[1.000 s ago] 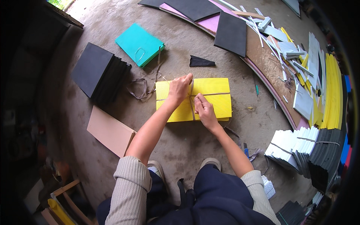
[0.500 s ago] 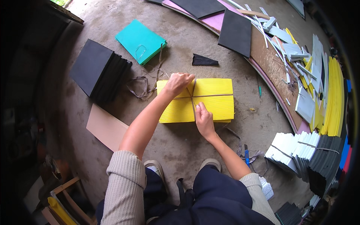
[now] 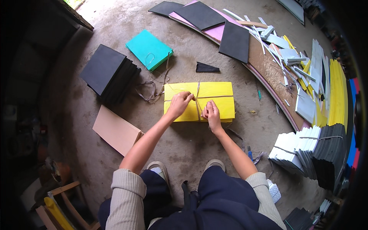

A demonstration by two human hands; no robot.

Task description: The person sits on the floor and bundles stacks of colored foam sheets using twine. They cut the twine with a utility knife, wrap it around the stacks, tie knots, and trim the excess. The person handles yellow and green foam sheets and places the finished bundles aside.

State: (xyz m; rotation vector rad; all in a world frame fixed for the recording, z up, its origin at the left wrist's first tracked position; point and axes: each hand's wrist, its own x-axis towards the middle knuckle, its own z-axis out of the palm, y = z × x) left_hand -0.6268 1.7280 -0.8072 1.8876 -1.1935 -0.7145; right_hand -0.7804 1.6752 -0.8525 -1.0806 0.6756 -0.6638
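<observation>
On the floor in front of me lies a stack of yellow ribbed sheets point(image 3: 223, 109). Flat grey-brown twine point(image 3: 198, 90) crosses its top both ways. My left hand point(image 3: 179, 104) is over the left half of the stack, thumb and fingertips pinched on the twine beside the crossing. Just right of it, my right hand point(image 3: 212, 116) is closed, its fingers curled on the twine. A thin length runs between the two hands; their fingers hide how it is looped.
Left of the stack are a black sheet pile point(image 3: 103, 71), a turquoise pile point(image 3: 149, 48) and beige sheets point(image 3: 117, 128), with loose twine point(image 3: 151, 90) between. A black scrap point(image 3: 207, 67) lies beyond. Rightward are a board with offcuts point(image 3: 264, 65), tied white bundles point(image 3: 287, 149) and a blue-handled cutter point(image 3: 250, 153).
My left hand has come down and nearer to me from the stack's far edge. The right hand has risen slightly, so both are closer together. The whole view has shifted a little.
</observation>
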